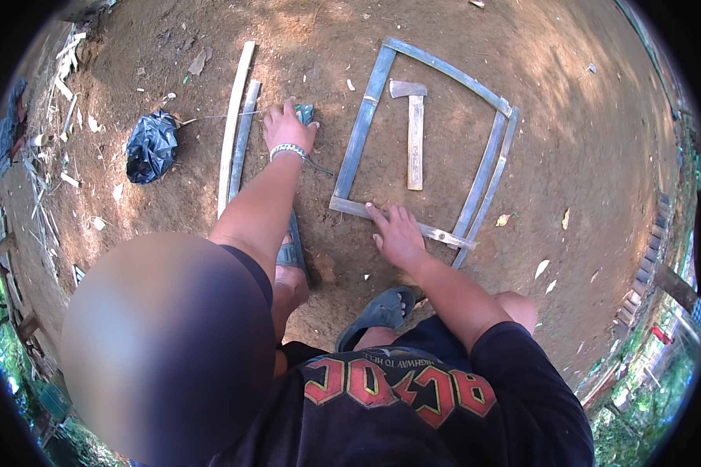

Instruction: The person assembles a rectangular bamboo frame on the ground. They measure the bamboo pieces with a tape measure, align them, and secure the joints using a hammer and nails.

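Note:
My left hand [288,131] reaches forward, palm down, wearing a chain bracelet. A small green and dark object [306,114] sits between its thumb and forefinger; its kind is partly hidden. My right hand [401,236] rests with fingers spread on the near wooden slat [349,206] of a four-sided frame. The frame's left slat [362,136], far slat [448,74] and right slats [479,183] lie on the ground. Inside the frame lies a hatchet [415,144] with a pale wooden handle, its head at the far end.
Two loose wooden strips, one pale [235,117] and one grey [245,128], lie left of my left hand. Farther left is a crumpled black plastic bag [151,148]. My sandalled feet [378,315] stand close to the frame. Scraps of wood [66,97] litter the left edge.

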Demonstrator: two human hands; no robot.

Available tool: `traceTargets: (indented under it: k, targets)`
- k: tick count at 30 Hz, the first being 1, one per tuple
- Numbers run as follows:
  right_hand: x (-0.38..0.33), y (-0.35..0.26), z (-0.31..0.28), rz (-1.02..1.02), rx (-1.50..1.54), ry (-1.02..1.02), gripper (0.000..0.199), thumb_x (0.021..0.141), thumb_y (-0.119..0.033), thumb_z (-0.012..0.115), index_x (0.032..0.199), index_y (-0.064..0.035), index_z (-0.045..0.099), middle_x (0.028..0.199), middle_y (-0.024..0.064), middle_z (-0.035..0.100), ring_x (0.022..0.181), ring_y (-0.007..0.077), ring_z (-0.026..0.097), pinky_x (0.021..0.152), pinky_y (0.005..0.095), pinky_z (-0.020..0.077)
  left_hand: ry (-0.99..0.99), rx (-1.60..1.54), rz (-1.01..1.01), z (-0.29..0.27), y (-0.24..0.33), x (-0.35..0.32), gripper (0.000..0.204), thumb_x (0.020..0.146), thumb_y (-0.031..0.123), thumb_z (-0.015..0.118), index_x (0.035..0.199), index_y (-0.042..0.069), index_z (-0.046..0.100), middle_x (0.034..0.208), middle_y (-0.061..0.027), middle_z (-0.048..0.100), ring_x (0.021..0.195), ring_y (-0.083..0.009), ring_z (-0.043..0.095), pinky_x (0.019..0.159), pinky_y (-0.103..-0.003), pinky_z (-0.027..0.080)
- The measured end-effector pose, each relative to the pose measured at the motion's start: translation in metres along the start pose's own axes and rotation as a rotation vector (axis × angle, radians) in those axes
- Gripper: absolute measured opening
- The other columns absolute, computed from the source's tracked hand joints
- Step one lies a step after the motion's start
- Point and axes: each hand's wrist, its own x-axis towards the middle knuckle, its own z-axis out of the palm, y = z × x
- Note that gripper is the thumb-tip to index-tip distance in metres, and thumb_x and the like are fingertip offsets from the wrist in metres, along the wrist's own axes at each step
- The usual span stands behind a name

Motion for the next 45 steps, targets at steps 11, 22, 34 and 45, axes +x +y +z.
traceTargets:
  k: [11,22,34,45]
  targets:
    - [0.039,-0.051,-0.04,0.07,0.673,0.428,0.094,0.082,-0.023,0.085,0.158,-0.0103,0.031,0.134,0.0222,0.048,0.128,0.0415,0.051,0.108,0.0492,0.0452,-0.68,-0.428,0.047,-0.033,0.002,-0.033,0.056,0.079,0.041,0.079,0.113,-0.002,0.068,0.09,-0.0164,0.073,0.085,-0.0265,0.073,0.077,-0.038,0.06]
    - [0.032,-0.106,-0.077,-0.163,0.868,0.274,0.089,0.074,-0.028,0.082,0.15,-0.007,0.041,0.132,0.0213,0.057,0.122,0.0411,0.057,0.103,0.0471,0.0496,-1.274,-0.955,-0.252,-0.133,-0.048,-0.093,0.049,0.106,0.033,0.059,0.14,0.001,0.042,0.121,-0.0164,0.063,0.096,-0.0254,0.073,0.077,-0.037,0.067]
    - [-0.02,-0.067,-0.032,0.104,0.834,0.158,0.098,0.079,-0.033,0.082,0.157,-0.0082,0.029,0.139,0.026,0.055,0.128,0.044,0.055,0.109,0.0493,0.0452,-1.546,-0.427,0.13,-0.064,-0.001,-0.091,0.027,0.1,0.018,0.069,0.117,0.002,0.054,0.098,-0.0091,0.07,0.089,-0.016,0.073,0.074,-0.028,0.061]
    - [-0.055,-0.082,0.033,0.493,1.217,-0.093,0.087,0.088,-0.039,0.078,0.152,-0.008,0.028,0.118,0.0248,0.064,0.107,0.0431,0.066,0.093,0.048,0.0515,-1.116,-0.548,0.188,-0.007,0.07,0.081,0.014,0.098,0.022,0.071,0.102,0.009,0.067,0.096,-0.0041,0.074,0.086,-0.0122,0.072,0.077,-0.03,0.06]
